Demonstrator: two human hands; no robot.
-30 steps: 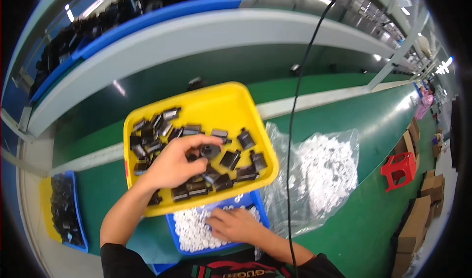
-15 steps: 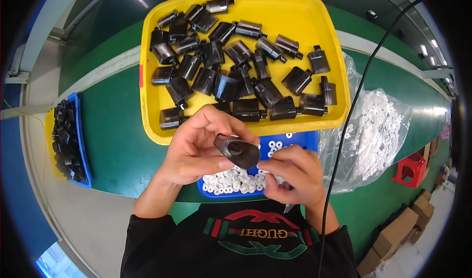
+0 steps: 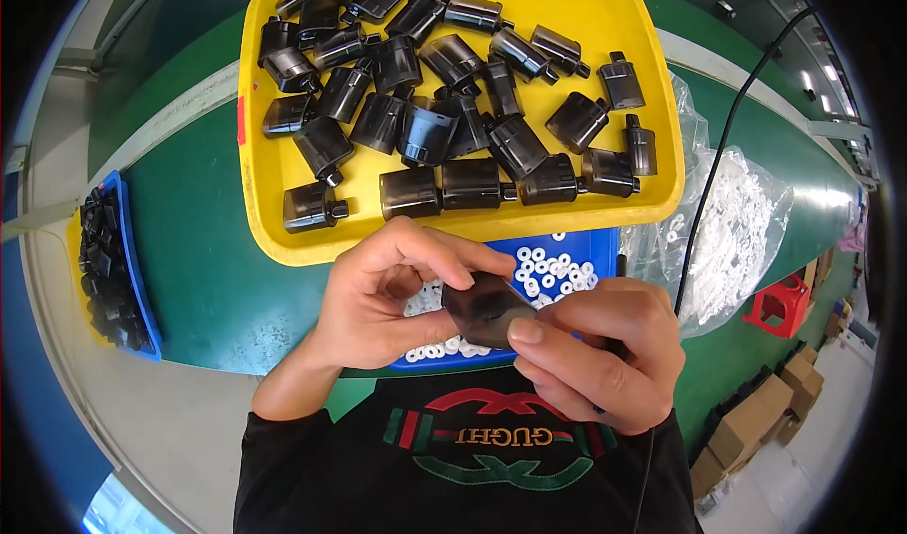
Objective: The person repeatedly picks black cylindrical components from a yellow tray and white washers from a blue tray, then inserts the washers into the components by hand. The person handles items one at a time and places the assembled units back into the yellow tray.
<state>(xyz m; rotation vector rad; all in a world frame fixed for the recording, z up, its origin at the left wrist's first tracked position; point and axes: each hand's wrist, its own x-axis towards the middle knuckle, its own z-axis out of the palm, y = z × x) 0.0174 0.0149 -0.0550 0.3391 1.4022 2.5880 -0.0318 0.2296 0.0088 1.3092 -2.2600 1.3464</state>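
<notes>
Both the left hand and the right hand pinch one dark translucent plastic cartridge; grip steadily above the blue tray of white rings.

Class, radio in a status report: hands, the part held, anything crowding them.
Left hand and right hand both grip one dark plastic part. Blue bin of white rings directly beneath. Yellow tray beyond, apart.
</notes>
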